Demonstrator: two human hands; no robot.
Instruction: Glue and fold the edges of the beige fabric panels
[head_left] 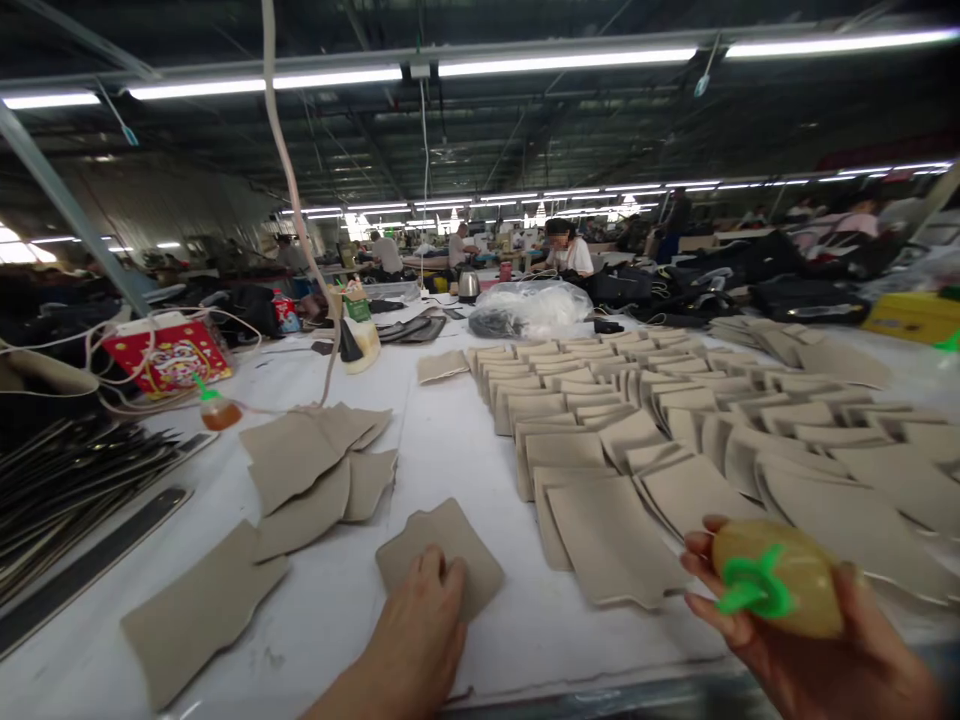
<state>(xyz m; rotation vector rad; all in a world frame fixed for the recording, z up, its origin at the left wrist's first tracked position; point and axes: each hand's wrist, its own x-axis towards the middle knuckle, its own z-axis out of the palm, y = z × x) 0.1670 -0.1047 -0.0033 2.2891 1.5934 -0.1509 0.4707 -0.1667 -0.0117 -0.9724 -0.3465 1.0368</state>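
Left hand point(420, 625): laid palm-down at the near centre of the white worktop point(450, 440), fingertips pressing on a single beige cut piece point(469, 555). The grip is released; the fingers lie on top of the piece and do not curl round it. The piece lies flat, apart from the other pieces.

Right hand point(795, 640): at the near right, raised above the worktop edge. The grip is clenched round a yellowish squeeze bottle point(802, 585), which lies on its side in the hand with its green nozzle cap point(754, 590) pointing left.

Surroundings: overlapping rows of beige cut pieces point(675, 420) cover the right half of the worktop, running from just beside the right hand to the far side. A loose pile of similar pieces point(315, 460) lies left of centre, with one larger piece point(199, 610) at the near left. Black strips point(67, 480) are stacked at the left edge. A second small bottle point(217, 408) with orange contents stands near a red box point(169, 355). A clear plastic bag point(532, 305) lies at the far centre. Other people sit at far benches.
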